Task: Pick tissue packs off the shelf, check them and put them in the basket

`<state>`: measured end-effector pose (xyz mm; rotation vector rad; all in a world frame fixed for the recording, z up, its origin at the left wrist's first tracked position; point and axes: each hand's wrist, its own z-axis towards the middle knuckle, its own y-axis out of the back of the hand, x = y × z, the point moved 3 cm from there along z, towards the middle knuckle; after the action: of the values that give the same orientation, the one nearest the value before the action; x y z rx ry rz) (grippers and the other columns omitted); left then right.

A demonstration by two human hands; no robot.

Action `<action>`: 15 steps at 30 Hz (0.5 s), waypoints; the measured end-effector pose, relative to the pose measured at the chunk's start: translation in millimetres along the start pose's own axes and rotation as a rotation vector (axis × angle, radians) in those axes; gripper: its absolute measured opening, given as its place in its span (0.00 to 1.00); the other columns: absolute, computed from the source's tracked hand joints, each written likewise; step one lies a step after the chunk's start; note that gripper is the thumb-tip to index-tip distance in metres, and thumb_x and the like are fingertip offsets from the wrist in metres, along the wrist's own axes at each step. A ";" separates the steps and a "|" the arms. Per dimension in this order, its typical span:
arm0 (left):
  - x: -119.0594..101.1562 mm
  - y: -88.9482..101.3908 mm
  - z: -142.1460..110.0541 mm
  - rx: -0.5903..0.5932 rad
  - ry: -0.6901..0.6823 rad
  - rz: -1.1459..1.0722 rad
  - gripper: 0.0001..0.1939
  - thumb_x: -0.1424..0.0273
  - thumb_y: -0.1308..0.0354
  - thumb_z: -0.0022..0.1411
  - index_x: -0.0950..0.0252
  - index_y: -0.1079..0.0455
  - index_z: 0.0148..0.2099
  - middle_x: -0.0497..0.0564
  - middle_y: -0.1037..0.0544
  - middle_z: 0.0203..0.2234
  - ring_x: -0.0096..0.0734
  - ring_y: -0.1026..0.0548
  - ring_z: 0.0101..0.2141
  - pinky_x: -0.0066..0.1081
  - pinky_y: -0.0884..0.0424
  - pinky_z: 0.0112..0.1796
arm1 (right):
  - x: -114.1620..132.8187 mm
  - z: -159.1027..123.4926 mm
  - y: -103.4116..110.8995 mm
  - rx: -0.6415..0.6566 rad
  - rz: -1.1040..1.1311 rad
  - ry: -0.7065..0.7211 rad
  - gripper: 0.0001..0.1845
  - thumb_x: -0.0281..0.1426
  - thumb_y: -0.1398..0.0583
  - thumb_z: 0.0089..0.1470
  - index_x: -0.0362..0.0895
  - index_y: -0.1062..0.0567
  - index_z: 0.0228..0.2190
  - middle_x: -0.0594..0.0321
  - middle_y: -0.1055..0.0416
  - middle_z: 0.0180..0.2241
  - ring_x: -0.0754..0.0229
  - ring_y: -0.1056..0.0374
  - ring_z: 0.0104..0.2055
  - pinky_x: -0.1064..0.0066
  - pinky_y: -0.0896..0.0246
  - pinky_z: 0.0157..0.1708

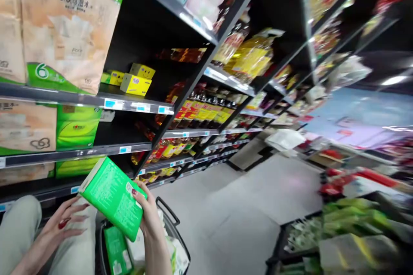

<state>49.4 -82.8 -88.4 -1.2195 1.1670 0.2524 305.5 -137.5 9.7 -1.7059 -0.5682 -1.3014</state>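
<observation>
My right hand (149, 214) grips a green tissue pack (112, 197) by its lower right edge and holds it tilted above a shopping basket (174, 223). A little left of the pack, my left hand (61, 223) is apart from it, with its fingers spread and nothing in them. Inside the basket lies another green pack (117, 251) among pale items.
Dark shelves (129, 105) on the left carry tissue bundles, green boxes, yellow boxes (135, 84) and oil bottles (200, 114). A grey aisle floor (251, 210) runs ahead. Blurred displays of goods (348, 223) stand on the right.
</observation>
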 end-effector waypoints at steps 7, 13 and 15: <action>-34.8 -33.2 -31.3 -0.169 -0.073 -0.003 0.38 0.54 0.22 0.45 0.60 0.26 0.57 0.57 0.20 0.45 0.40 0.22 0.34 0.33 0.22 0.30 | -55.9 -61.8 -26.5 -0.030 -0.076 -0.083 0.25 0.47 0.25 0.34 0.46 0.23 0.31 0.67 0.29 0.28 0.59 0.37 0.30 0.70 0.42 0.32; -45.1 -23.4 -16.5 -0.135 -0.064 -0.022 0.32 0.62 0.21 0.44 0.62 0.23 0.52 0.52 0.19 0.38 0.35 0.21 0.33 0.26 0.23 0.30 | -66.5 -70.3 -28.4 -0.086 -0.076 0.013 0.31 0.53 0.26 0.36 0.48 0.22 0.39 0.63 0.23 0.37 0.52 0.30 0.42 0.66 0.36 0.41; -44.2 -26.0 -13.9 -0.147 -0.078 -0.058 0.33 0.63 0.20 0.42 0.62 0.22 0.51 0.53 0.18 0.38 0.35 0.21 0.33 0.26 0.23 0.30 | -73.8 -71.4 -26.1 -0.086 0.007 0.037 0.33 0.54 0.28 0.40 0.50 0.23 0.44 0.61 0.22 0.41 0.51 0.28 0.44 0.64 0.34 0.44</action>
<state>40.2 -86.4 -36.3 -1.3579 1.0585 0.3442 222.7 -174.2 -45.3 -1.7481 -0.4902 -1.3674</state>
